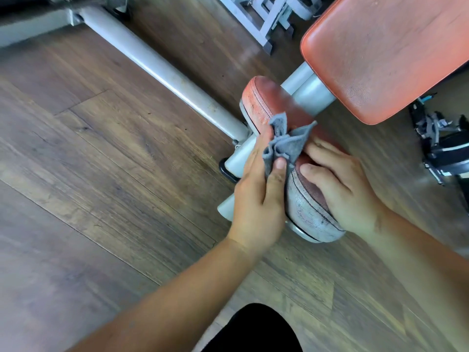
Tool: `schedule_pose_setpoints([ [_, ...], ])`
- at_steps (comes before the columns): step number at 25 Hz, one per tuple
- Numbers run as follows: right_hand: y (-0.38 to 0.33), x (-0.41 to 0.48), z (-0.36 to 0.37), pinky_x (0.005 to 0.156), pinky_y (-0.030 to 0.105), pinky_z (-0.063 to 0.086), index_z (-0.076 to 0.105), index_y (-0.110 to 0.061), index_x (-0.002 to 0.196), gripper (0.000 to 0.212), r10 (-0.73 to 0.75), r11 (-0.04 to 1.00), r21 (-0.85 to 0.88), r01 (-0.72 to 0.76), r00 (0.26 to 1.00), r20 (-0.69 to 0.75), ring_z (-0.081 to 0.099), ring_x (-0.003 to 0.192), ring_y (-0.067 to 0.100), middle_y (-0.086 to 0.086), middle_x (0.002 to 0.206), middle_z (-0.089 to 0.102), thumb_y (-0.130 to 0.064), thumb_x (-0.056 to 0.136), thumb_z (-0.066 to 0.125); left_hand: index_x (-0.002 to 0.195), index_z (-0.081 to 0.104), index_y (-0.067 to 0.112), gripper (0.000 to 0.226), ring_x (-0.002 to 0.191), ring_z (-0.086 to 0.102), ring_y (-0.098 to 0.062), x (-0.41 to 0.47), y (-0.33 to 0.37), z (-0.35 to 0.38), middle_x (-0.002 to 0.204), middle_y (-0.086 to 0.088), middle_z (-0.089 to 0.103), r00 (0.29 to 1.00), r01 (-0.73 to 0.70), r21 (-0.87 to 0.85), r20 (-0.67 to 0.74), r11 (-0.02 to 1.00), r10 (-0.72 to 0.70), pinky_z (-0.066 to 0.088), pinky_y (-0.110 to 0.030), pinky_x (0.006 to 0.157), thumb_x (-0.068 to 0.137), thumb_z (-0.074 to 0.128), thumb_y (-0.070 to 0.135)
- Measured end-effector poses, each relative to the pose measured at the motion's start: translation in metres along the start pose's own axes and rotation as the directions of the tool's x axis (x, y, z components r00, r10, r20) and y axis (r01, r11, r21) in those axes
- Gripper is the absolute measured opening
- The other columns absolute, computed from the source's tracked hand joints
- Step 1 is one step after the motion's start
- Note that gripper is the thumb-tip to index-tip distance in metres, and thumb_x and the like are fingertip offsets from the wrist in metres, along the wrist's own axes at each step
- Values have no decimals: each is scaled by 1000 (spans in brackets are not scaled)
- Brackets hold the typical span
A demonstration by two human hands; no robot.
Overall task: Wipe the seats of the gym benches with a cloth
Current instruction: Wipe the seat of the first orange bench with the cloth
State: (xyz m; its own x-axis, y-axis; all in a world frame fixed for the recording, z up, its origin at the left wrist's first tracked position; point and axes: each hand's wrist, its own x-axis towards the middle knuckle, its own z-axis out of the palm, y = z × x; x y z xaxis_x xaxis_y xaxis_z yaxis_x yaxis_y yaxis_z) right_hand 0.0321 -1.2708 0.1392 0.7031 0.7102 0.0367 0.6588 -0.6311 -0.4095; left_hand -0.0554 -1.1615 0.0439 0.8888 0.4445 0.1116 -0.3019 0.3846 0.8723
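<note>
A worn red bench seat (308, 212), cracked and faded grey at its near end, lies at the centre of the head view. My left hand (258, 199) pinches a crumpled grey cloth (285, 142) between thumb and fingers, over the seat's left side. My right hand (340, 184) rests flat on top of the seat, fingers touching the cloth's right edge. Beyond the seat rises the orange-red backrest pad (388, 54), on a grey frame tube (312, 91).
A long grey floor bar of the bench frame (157, 64) runs up-left over the wooden floor (101, 174). White machine frames (264, 19) stand at the top. Dark equipment (441, 143) sits at the right edge. My dark-clad leg (256, 331) shows at the bottom.
</note>
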Motion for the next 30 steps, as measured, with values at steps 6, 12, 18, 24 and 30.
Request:
schedule_pose_setpoints([
  [6,0,-1,1,119,35,38,66,-12,132,42,5,1000,-13,-6,1000,-30,51,138,6,-5,144,60,-26,97,49,160,27,9,53,157,28,-20,11,-1,-14,166,-10,37,965,-215,197,192,957,177,26,-47,127,110,40,20],
  [12,-3,-1,0,125,23,24,54,-10,147,52,44,998,-43,-44,999,-1,37,149,1,-5,158,47,-17,95,52,161,26,4,58,160,10,-32,114,-9,-11,171,-15,21,971,-240,470,106,849,216,9,-37,131,109,44,22],
  [18,-6,-2,1,123,17,23,55,-11,146,52,40,998,-44,-41,999,-24,38,148,-1,-5,157,48,-18,95,54,162,23,4,59,161,6,-31,108,-12,-26,172,-14,17,941,-338,498,208,799,269,7,-31,130,110,44,23],
  [24,-5,-1,1,123,19,24,57,-12,145,54,50,998,-21,-51,998,-37,39,147,0,-6,155,50,-27,93,55,163,18,4,62,161,5,-29,76,-9,-19,172,-7,13,960,-275,483,183,831,211,5,-31,131,109,46,20],
  [30,-10,-3,1,119,9,22,58,-15,145,53,74,996,-42,-77,996,-55,40,144,-5,-10,154,50,-23,92,56,164,19,9,61,161,4,-29,107,1,-17,173,-6,13,982,-188,540,117,821,147,4,-28,129,110,44,22],
])
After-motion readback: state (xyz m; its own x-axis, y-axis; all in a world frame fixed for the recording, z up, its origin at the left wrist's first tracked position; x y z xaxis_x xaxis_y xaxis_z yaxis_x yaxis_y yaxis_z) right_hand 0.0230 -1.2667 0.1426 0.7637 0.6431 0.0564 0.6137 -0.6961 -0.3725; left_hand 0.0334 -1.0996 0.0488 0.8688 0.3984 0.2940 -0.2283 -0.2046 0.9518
